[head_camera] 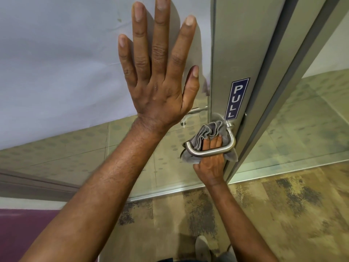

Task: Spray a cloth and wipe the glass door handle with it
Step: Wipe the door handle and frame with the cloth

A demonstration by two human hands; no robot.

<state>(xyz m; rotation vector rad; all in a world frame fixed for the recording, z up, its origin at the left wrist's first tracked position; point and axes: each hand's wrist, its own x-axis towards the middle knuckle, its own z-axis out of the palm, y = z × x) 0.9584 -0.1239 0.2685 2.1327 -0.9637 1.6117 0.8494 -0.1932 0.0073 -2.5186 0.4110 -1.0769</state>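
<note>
The wiping step is underway. The right hand [211, 159] is gripping the grey cloth [205, 135] around the metal handle [213, 151] below the PULL sign [237, 99]. The left hand [158, 72] is pressing flat, fingers spread, against the glass door [56, 72]. Next, the cloth needs sliding along the bar.

You can read one sign only: a dark blue sticker [237, 99] with white capitals spelling "PULL", set top to bottom; it sits on the metal door frame [232, 53]; just above the handle [211, 151].
</note>
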